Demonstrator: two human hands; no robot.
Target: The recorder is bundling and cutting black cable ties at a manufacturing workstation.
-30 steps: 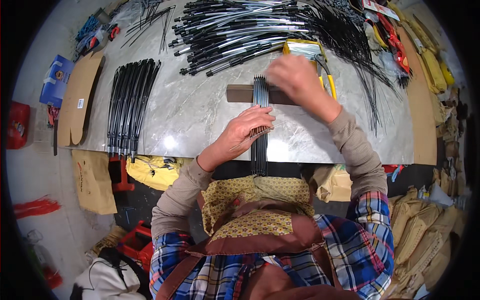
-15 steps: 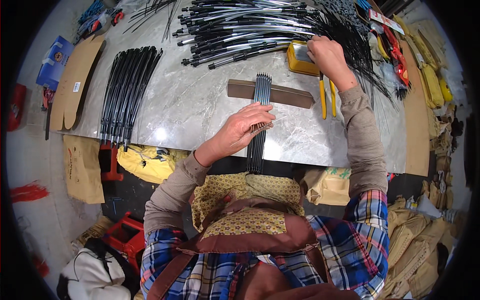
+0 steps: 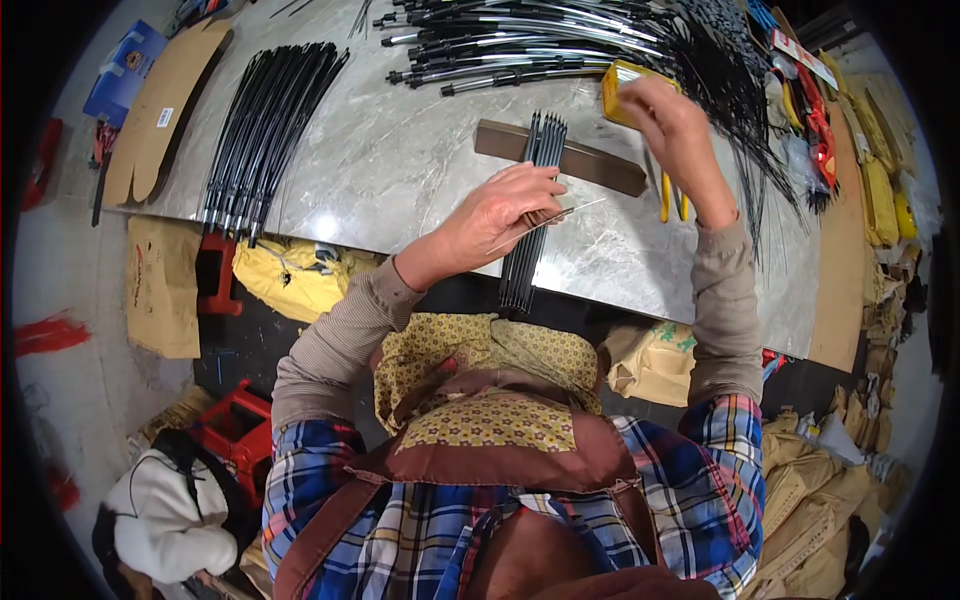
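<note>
Grey marbled table (image 3: 400, 170), big pile of black-and-silver rods (image 3: 530, 45) at far side; slim dark rod bundle (image 3: 520, 268) lies across brown bar (image 3: 605, 168), near ends overhanging the table's near edge. Left hand (image 3: 505, 208) closed around the bundle's middle, a thin pale stick (image 3: 583, 209) poking out crosswise from it. Right hand (image 3: 678, 130) half-curled in front of yellow box (image 3: 614, 98), above yellow-handled pliers (image 3: 684, 206), can't tell if its fingertips hold anything.
</note>
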